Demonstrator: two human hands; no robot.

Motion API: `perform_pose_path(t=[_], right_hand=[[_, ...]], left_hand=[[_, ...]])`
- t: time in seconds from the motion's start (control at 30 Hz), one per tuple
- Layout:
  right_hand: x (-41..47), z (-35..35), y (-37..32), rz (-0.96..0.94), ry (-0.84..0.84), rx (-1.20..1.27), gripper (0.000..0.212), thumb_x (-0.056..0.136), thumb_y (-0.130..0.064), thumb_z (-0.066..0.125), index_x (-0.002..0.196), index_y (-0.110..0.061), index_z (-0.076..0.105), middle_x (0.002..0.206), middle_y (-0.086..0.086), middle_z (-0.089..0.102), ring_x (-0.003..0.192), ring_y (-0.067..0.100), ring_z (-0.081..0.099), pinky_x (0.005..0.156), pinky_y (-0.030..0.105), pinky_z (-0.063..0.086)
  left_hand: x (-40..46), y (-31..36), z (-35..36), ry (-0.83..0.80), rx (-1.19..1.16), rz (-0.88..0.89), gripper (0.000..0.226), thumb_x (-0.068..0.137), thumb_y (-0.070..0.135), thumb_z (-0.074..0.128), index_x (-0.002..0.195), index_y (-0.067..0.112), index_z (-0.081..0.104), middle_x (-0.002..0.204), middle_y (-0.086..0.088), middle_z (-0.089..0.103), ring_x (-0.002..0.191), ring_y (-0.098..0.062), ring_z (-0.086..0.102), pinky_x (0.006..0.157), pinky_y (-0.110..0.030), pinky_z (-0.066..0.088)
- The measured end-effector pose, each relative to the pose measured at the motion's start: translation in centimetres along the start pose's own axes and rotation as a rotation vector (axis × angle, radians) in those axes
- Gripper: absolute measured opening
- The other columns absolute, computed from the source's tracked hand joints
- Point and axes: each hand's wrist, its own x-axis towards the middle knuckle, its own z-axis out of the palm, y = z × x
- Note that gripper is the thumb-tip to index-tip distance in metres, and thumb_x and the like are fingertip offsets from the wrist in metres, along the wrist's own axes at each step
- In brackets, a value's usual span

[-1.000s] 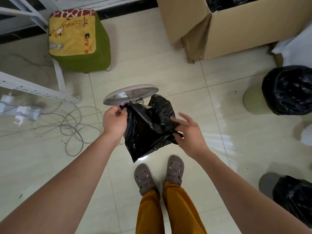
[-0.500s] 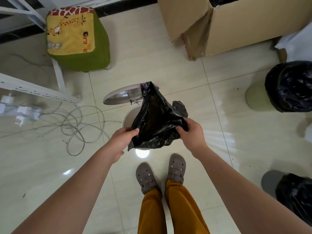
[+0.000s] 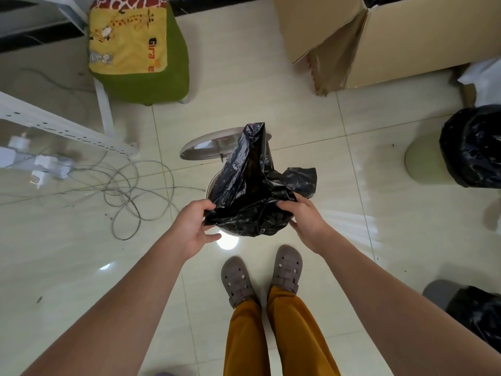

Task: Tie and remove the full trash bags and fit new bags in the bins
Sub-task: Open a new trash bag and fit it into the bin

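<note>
Both hands held a black trash bag point(image 3: 254, 191) above a small round bin point(image 3: 210, 185), whose rim showed only at the bag's left edge and whose open lid point(image 3: 200, 147) stood tilted behind it. The left hand point(image 3: 192, 226) pinched the bag's near left edge between thumb and curled fingers; the right hand point(image 3: 306, 221) gripped the near right edge with fingers curled over the plastic. The bag hung loose and partly opened, one corner peaking upward over the lid. Bare tile floor point(image 3: 271, 90) lay open beyond the bin and to its right, up to a cardboard box point(image 3: 406, 44) with a flap sagging outward. To the left, tangled cables point(image 3: 130, 185) ran beside a white frame point(image 3: 67, 128), narrowing that side. A green stool point(image 3: 151, 77) with a yellow giraffe cushion read "Gira", with further letters unclear. A pale bin lined in black point(image 3: 471, 150) sat at the right edge, and another black-lined bin point(image 3: 474, 310) sat lower right. The person's brown shoes point(image 3: 260, 275) stood just short of the small bin.
</note>
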Motion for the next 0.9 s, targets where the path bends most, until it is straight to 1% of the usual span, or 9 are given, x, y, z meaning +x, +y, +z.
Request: perform_pose_path(t=[0.07,0.2,0.33,0.5,0.6,0.67,0.73,0.8,0.9], right_hand=[[0.0,1.1,0.0,0.003,-0.024,0.024,0.034,0.09,-0.011,0.06,0.123,-0.021,0.062,0.111,-0.006,0.072,0.101,0.009,0.067,0.081,0.023,0.048],[0.1,3.4,-0.1,0.023,-0.066,0.067,0.03,0.089,-0.01,0.062,0.116,-0.024,0.061,0.098,-0.01,0.075,0.087,0.005,0.07,0.062,0.013,0.05],[0.3,5.1,0.2,0.055,-0.069,0.113,0.064,0.087,-0.01,0.064,0.144,-0.016,0.036,0.123,0.001,0.062,0.109,0.015,0.061,0.08,0.024,0.047],[0.2,6.9,0.3,-0.116,0.037,-0.011,0.05,0.086,-0.007,0.062,0.136,-0.012,0.052,0.147,-0.004,0.039,0.118,0.017,0.055,0.106,0.039,0.042],[0.1,7.5,0.7,-0.101,0.073,0.005,0.031,0.088,-0.004,0.058,0.116,-0.015,0.064,0.125,0.005,0.063,0.111,0.025,0.062,0.103,0.046,0.046],[0.3,7.9,1.2,-0.066,0.069,0.065,0.025,0.089,-0.002,0.058,0.103,-0.02,0.067,0.096,0.0,0.075,0.096,0.021,0.069,0.091,0.037,0.054],[0.8,8.6,1.7,-0.036,0.041,0.129,0.025,0.09,-0.001,0.057,0.096,-0.024,0.063,0.077,-0.008,0.075,0.076,0.01,0.072,0.066,0.021,0.056],[1.2,9.8,2.1,-0.005,0.015,0.201,0.024,0.09,-0.002,0.057,0.095,-0.025,0.059,0.074,-0.009,0.075,0.068,0.007,0.072,0.054,0.018,0.053],[1.7,11.8,2.7,0.026,-0.035,0.24,0.025,0.09,-0.004,0.057,0.109,-0.02,0.062,0.091,-0.002,0.076,0.082,0.014,0.072,0.068,0.026,0.058]], left_hand=[[-0.2,0.4,-0.8,-0.004,-0.018,0.013,0.017,0.088,0.013,0.049,0.101,0.011,0.06,0.1,-0.007,0.061,0.103,-0.027,0.061,0.095,-0.055,0.046],[-0.3,0.7,-2.7,0.016,-0.114,0.039,0.014,0.087,0.011,0.048,0.094,0.012,0.06,0.098,-0.008,0.063,0.099,-0.029,0.063,0.095,-0.052,0.046],[-0.3,0.3,-4.4,-0.034,-0.223,0.041,0.007,0.085,0.009,0.047,0.085,0.01,0.054,0.097,-0.011,0.064,0.094,-0.031,0.064,0.089,-0.051,0.051],[-0.4,-0.2,-5.6,-0.078,-0.339,0.049,0.007,0.087,0.008,0.044,0.086,0.01,0.051,0.104,-0.012,0.062,0.097,-0.032,0.064,0.086,-0.05,0.052],[-0.2,-0.4,-6.4,-0.085,-0.356,0.073,0.013,0.089,0.008,0.043,0.099,0.009,0.05,0.111,-0.011,0.061,0.101,-0.031,0.063,0.091,-0.051,0.051],[0.1,-0.4,-7.0,-0.078,-0.376,0.086,0.015,0.09,0.009,0.042,0.101,0.01,0.052,0.111,-0.009,0.062,0.103,-0.03,0.063,0.094,-0.051,0.049],[0.4,-0.4,-7.6,-0.072,-0.398,0.099,0.017,0.09,0.01,0.042,0.101,0.011,0.055,0.111,-0.008,0.063,0.103,-0.03,0.064,0.095,-0.051,0.049],[0.7,-0.5,-8.4,-0.066,-0.411,0.114,0.02,0.09,0.01,0.042,0.104,0.012,0.056,0.111,-0.008,0.066,0.102,-0.029,0.065,0.095,-0.051,0.049],[1.0,-0.7,-9.8,-0.065,-0.428,0.129,0.021,0.089,0.011,0.043,0.102,0.011,0.058,0.104,-0.008,0.071,0.094,-0.027,0.07,0.09,-0.05,0.052]])
